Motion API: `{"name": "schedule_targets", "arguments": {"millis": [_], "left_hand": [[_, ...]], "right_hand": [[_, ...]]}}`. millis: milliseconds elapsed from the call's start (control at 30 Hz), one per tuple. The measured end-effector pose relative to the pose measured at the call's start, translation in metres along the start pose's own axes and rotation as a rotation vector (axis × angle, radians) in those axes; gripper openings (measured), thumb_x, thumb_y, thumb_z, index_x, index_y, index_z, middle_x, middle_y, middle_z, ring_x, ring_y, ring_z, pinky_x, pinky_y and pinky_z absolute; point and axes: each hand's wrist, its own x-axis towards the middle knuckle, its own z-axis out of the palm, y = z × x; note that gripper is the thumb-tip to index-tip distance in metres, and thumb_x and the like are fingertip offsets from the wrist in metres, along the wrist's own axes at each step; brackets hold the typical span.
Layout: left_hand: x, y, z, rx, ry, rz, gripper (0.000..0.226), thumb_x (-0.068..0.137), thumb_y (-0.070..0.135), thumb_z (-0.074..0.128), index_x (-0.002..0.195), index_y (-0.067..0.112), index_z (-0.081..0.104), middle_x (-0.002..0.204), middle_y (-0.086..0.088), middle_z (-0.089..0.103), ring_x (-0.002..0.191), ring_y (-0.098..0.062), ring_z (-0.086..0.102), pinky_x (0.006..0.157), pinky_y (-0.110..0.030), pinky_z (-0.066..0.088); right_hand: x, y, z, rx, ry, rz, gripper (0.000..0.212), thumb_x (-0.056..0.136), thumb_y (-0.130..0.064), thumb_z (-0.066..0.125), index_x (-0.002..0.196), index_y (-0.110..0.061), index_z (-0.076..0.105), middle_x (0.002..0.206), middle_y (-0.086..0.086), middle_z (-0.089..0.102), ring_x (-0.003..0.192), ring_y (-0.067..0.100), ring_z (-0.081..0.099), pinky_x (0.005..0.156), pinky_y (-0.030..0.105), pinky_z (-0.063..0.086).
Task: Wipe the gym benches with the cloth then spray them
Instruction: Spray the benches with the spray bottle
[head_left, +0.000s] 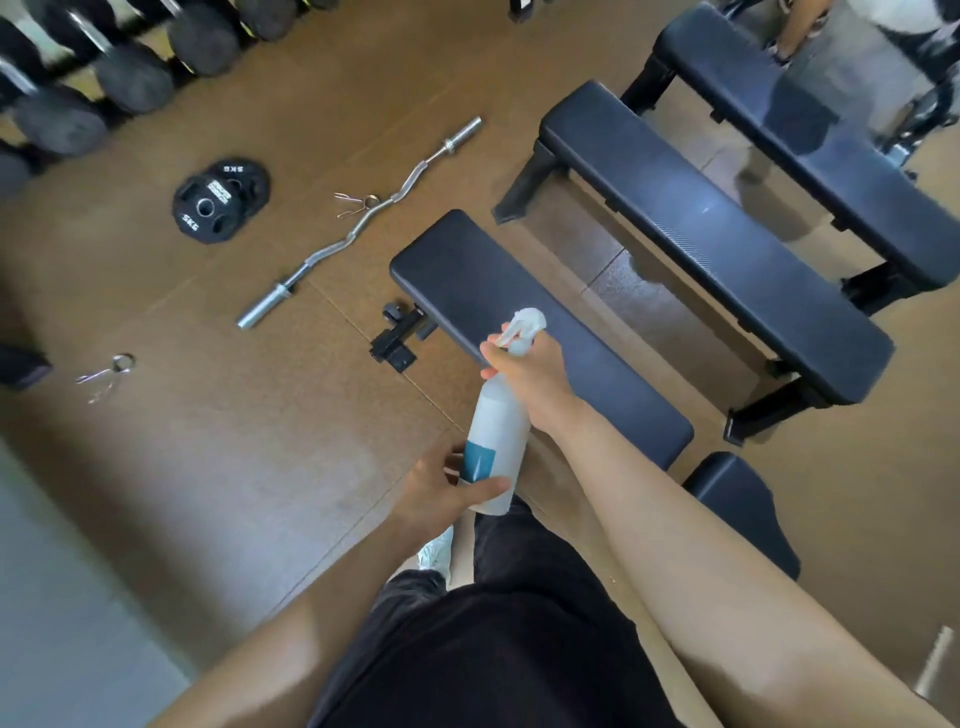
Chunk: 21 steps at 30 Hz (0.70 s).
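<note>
While clasped at its base by left hand (441, 493) and round its trigger neck by right hand (530, 376): spray bottle (493, 431) above near half of nearest bench (467, 260). Risks misting floor (260, 441), not padding, with nozzle tilted sideways; farther benches (701, 228) beyond, likely out of range.

Fairly bright, even indoor light falls from above. A pale sheen lies on the middle bench surface (706, 208); soft shadows sit beneath it on the floor (260, 441). Wide-angle distortion bends the edges, and the dumbbells (135, 73) look smeared.
</note>
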Motion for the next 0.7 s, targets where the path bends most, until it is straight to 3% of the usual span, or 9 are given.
{"name": "schedule_targets", "arguments": {"millis": [167,233,333,400,567,700], "left_hand": [[0.024,0.015,0.014,-0.03,0.057,-0.085,0.046,0.075,0.036,0.091,0.111,0.021,0.067,0.103,-0.003,0.068,0.085,-0.016,0.067,0.066,-0.018,0.054],[0.035,0.023,0.015,-0.006,0.092,-0.114,0.047,0.075,0.034,0.091,0.11,0.017,0.066,0.102,-0.005,0.067,0.082,-0.017,0.066,0.062,-0.016,0.051],[0.053,0.034,0.012,-0.001,0.14,-0.14,0.045,0.072,0.027,0.094,0.104,0.011,0.067,0.092,-0.005,0.063,0.072,-0.016,0.065,0.058,-0.017,0.05],[0.064,0.039,0.008,-0.011,0.163,-0.159,0.042,0.072,0.022,0.094,0.102,0.01,0.068,0.085,-0.001,0.06,0.067,-0.009,0.061,0.058,-0.016,0.049],[0.079,0.053,0.009,0.033,0.149,-0.155,0.046,0.069,0.035,0.094,0.106,0.02,0.071,0.09,0.004,0.063,0.077,-0.011,0.06,0.065,-0.016,0.046],[0.079,0.053,0.023,0.064,0.112,-0.15,0.043,0.072,0.03,0.093,0.106,0.018,0.07,0.09,0.004,0.067,0.079,-0.012,0.064,0.062,-0.016,0.052]], "right_hand": [[0.038,-0.005,-0.008,-0.038,-0.159,0.084,0.022,0.093,-0.022,0.073,0.112,-0.021,0.062,0.105,-0.009,0.069,0.076,0.01,0.077,0.06,0.012,0.054],[0.053,-0.01,-0.007,-0.038,-0.164,0.101,0.027,0.095,-0.025,0.071,0.117,-0.012,0.061,0.099,-0.004,0.067,0.066,0.008,0.074,0.054,0.013,0.053],[0.073,-0.017,-0.001,-0.052,-0.116,0.104,0.026,0.097,-0.029,0.068,0.102,-0.004,0.062,0.084,0.001,0.066,0.052,0.005,0.067,0.05,0.017,0.049],[0.085,-0.019,0.001,-0.051,-0.083,0.098,0.022,0.097,-0.027,0.067,0.095,-0.006,0.061,0.075,0.0,0.064,0.052,0.008,0.065,0.053,0.019,0.047],[0.101,-0.026,-0.015,0.047,-0.092,0.133,0.02,0.096,-0.017,0.068,0.111,-0.008,0.059,0.086,-0.004,0.062,0.061,0.013,0.068,0.048,0.016,0.05],[0.102,-0.018,-0.03,0.056,-0.098,0.159,0.013,0.097,-0.019,0.066,0.105,-0.01,0.062,0.09,0.001,0.065,0.053,0.008,0.067,0.053,0.02,0.052]]}}
